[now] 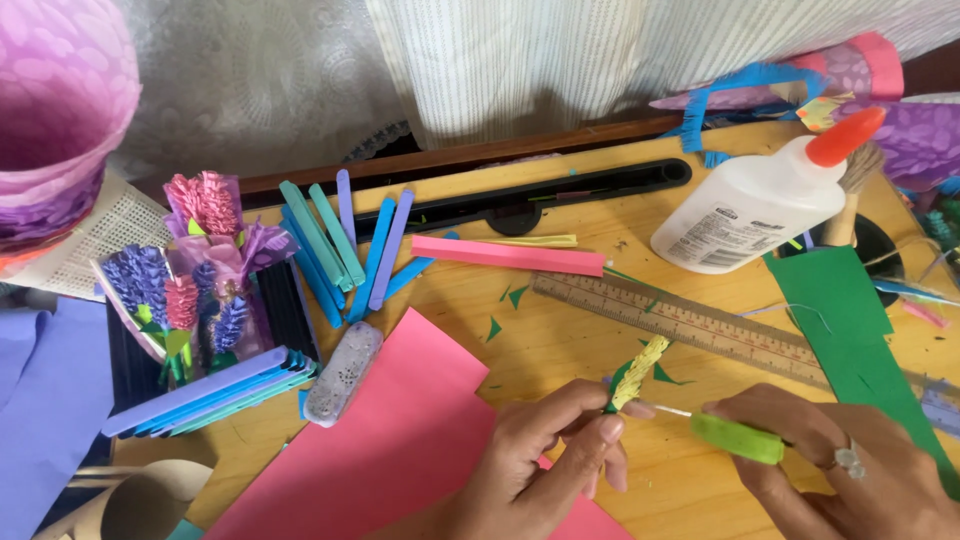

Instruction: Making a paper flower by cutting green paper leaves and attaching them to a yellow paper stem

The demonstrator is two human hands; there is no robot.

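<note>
Leftmost: purple lace-patterned paper cone (55,110) at the far left edge, lilac paper sheet (45,400) near it. Next, bouquet of rolled fringed paper flowers in pink and purple (195,270), standing behind a stack of lilac and teal paper strips (215,390). Just right: fan of flat blue, teal and lilac craft sticks (345,250) on the yellow wooden tabletop (560,340), and a small grey speckled oblong block (343,372) touching the edge of a large pink paper sheet (400,440).

Centre: folded pink paper strip (505,255) lying far of a long wooden ruler (690,322); black plastic tray (560,190) along the far side; small green paper scraps scattered between.

Near centre: left hand (545,460), thumb and forefinger pinched together on the lower end of a small rolled yellow fringed paper flower with green base (635,375), held tilted just above the table, near side of the ruler. Thin white stem running rightward from the flower base into a bright green handled tool (738,438).

Near right: right hand (850,470), ring on one finger, fingers closed around the green handle.

Far right: white plastic glue bottle with orange cap (765,205), lying tilted; dark green paper sheet (850,330) near it, reaching toward the right hand; purple and blue paper pieces (900,130) in the far right corner.
</note>
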